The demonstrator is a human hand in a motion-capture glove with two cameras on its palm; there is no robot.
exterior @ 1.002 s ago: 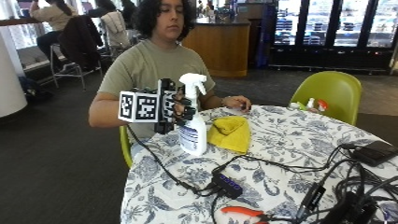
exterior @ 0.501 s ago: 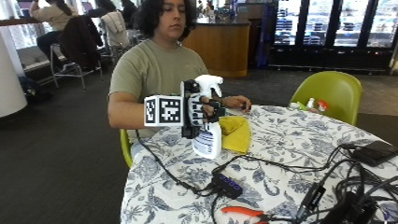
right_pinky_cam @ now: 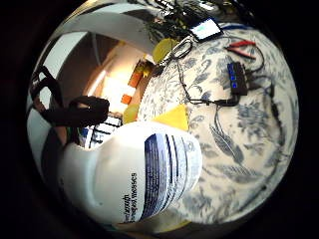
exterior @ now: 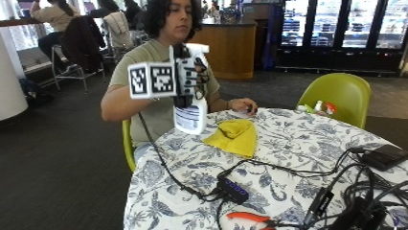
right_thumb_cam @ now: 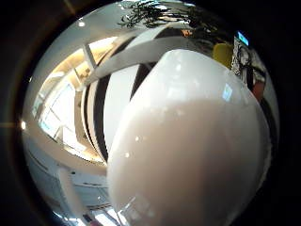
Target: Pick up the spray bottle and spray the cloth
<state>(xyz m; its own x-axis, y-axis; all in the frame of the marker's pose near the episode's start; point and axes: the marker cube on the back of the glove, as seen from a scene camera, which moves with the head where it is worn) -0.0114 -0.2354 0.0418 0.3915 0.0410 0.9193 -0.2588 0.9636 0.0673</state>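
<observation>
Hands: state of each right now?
Right hand: grips the spray bottle, lifted off the table beside the yellow cloth.
Bare left hand: rests on the table, holding nothing.

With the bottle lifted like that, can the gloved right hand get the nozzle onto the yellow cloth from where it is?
Probably yes. The right hand holds the spray bottle just beside the yellow cloth, with nothing between them.
</observation>
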